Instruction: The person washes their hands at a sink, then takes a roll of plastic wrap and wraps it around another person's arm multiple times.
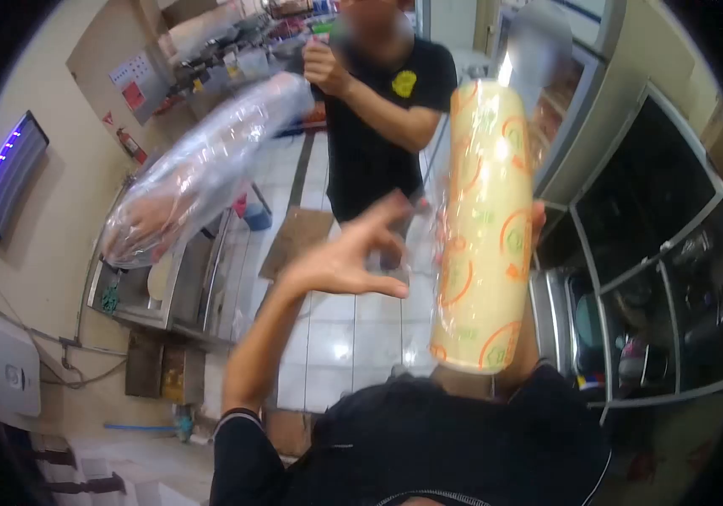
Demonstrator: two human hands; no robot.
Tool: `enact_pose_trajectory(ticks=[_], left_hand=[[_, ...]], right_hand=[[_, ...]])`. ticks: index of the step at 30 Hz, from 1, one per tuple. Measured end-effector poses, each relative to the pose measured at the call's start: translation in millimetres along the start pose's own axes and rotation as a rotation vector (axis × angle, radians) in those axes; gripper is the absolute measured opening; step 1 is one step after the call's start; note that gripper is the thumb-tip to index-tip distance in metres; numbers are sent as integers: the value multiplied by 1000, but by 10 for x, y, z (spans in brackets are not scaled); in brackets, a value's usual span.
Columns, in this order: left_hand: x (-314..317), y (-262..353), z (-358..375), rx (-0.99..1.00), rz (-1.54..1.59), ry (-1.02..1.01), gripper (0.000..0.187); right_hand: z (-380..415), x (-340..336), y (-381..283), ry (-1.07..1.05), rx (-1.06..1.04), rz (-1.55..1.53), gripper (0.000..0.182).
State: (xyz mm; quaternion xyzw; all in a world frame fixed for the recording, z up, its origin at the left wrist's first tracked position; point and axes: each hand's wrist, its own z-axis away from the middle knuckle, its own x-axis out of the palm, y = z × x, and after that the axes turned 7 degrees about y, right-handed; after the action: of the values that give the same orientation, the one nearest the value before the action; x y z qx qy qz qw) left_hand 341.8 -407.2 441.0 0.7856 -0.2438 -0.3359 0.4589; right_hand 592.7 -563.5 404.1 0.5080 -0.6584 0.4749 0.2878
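Roll (tilted) in right grip.

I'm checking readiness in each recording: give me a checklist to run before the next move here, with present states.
1. Roll of plastic film supported: ok; the right hand, mostly hidden, is behind it.
2. Left hand spread open beside the roll: ok.
3. Loose end of the film located: cannot tell; no edge shows clearly.
4. Co-worker's outstretched hand inside the clear plastic: ok.
5. Co-worker's raised hand away from the roll: ok.
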Motion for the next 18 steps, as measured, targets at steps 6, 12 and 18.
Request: enact_pose_trajectory(ticks=[6,12,18], left_hand=[[363,-262,-81,-195,496,-221,16],[-288,166,-123,-264,324,-119,14],[-387,1295,165,-11,-68,169,20]], right_hand=[[111,300,-107,104,-12,139,93],[233,401,-187,128,-50,151,83],[428,-277,-232,534,-283,520,73]])
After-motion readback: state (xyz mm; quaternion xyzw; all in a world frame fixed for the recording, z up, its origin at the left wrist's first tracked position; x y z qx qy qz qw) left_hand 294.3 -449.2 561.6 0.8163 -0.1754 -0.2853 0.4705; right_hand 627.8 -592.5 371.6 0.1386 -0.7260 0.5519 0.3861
